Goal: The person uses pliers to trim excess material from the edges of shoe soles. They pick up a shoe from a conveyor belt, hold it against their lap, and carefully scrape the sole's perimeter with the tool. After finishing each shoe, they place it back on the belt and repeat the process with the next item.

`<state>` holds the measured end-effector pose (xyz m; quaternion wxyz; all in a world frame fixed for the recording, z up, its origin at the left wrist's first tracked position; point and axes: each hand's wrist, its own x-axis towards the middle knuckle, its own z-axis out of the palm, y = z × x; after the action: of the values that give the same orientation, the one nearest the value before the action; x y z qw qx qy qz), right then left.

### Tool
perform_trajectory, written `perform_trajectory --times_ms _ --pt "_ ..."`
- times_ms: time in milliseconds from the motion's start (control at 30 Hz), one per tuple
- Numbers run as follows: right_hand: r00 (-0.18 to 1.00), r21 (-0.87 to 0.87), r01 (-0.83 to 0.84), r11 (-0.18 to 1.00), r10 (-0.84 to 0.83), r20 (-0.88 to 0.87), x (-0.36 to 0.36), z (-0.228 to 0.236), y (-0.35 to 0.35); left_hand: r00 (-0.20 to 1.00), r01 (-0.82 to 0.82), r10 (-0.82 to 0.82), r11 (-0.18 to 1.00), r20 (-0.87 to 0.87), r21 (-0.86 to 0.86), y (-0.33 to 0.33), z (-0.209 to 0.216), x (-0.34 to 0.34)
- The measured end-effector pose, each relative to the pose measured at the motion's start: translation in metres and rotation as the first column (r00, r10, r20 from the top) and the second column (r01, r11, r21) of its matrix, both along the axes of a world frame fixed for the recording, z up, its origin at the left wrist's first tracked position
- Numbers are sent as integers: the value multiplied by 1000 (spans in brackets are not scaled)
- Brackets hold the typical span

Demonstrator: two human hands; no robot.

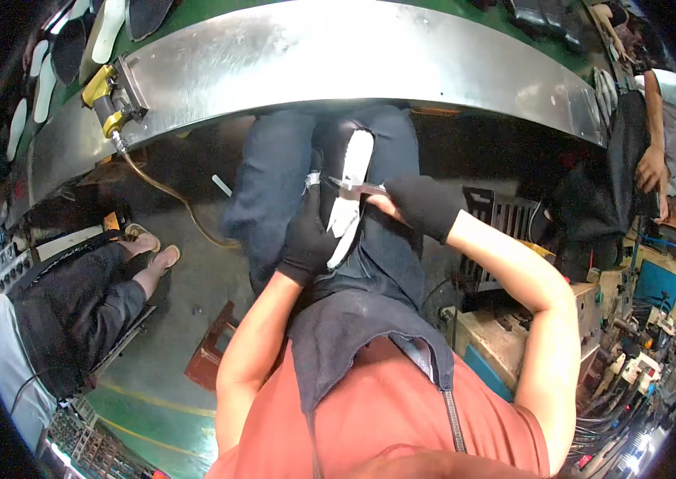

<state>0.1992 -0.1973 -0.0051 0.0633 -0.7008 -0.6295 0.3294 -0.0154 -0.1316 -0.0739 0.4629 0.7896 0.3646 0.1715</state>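
By the left hand (307,246), gloved in black, the long white piece (358,153) is gripped at its near left side; by the right hand (424,206), also gloved, with bare fingers showing, a metal tool (370,189) is clasped across its middle. Whether the piece is touched by the tool cannot be told. The piece is held over the lap (274,172), between the thighs, probably so that it is steadied by the left hand while the right is left free for the tool. An air gun (102,102) is set on the left end of the bench (306,64), perhaps to be within reach. The piece's long axis is run lengthwise from the body toward the bench, its rounded far end pointed forward and slightly right.
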Motion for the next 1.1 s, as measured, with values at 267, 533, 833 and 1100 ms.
perform_trajectory --times_ms 267,533,833,1100 --pt "789 -697 -32 717 -410 -458 33 6 -5 984 -142 143 990 109 -19 10 -20 34" --pt "969 328 -148 933 203 -139 -15 108 39 996 73 -75 996 -42 -54 30 -39 13" --pt "866 -311 278 909 -377 -329 -21 -35 -93 970 121 72 686 232 -718 -53 -85 -64" --pt "945 105 158 982 -120 -306 -26 61 -38 968 -100 173 930 181 -354 -44 -28 -10"
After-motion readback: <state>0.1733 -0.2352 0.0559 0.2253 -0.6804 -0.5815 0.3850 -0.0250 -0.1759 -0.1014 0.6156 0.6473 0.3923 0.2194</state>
